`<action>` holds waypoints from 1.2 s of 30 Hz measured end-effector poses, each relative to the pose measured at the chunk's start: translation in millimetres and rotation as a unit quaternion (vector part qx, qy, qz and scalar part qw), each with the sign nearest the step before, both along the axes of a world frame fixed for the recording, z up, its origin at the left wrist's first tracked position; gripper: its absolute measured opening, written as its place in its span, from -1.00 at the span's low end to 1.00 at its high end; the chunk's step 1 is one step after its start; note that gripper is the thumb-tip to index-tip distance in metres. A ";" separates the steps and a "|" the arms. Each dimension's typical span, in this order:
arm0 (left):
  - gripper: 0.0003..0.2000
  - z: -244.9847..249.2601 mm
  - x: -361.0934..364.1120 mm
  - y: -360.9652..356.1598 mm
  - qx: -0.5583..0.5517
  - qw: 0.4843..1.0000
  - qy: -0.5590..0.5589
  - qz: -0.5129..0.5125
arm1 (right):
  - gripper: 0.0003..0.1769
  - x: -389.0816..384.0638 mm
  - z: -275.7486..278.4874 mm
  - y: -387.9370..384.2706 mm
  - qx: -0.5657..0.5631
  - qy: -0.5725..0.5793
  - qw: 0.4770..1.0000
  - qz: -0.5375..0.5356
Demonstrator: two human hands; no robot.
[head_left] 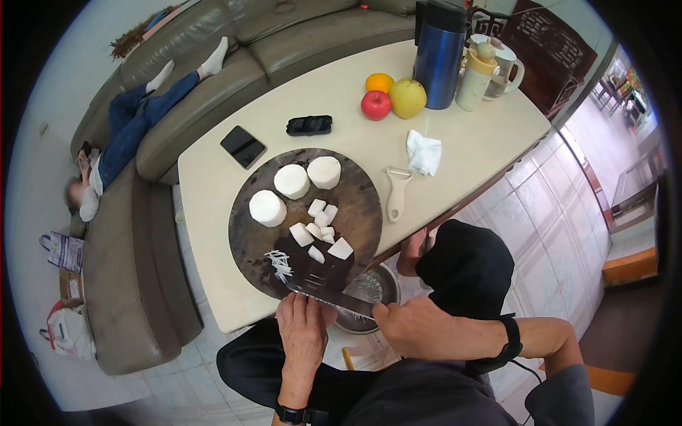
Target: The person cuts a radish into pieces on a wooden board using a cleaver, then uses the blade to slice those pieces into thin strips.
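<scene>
Steel knife blade (337,299) lies at lower centre, across the near edge of the round cutting board (355,206). The right hand (412,328) is closed round its handle. The left hand (304,332), loosely open, rests its fingertips on the blade. Just beyond are white radish chunks (321,219), then three thick rounds (293,181).

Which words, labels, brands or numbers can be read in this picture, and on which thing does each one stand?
No text can be read in this view.
The printed bag on the floor bears print, but it is too small and blurred to read.
The blue flask, the phone, the peeler and the knife show no visible lettering.
</scene>
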State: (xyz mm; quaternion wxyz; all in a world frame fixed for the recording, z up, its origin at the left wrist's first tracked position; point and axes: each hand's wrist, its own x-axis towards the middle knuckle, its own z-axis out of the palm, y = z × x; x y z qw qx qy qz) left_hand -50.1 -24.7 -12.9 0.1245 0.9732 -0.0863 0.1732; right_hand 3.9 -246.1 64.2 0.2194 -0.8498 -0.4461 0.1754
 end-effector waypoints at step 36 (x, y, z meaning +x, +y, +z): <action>-0.69 -1.5 -6.3 -2.7 -0.006 1.000 0.020 0.012 | -0.72 4.2 0.4 14.7 -0.017 -0.010 1.000 0.002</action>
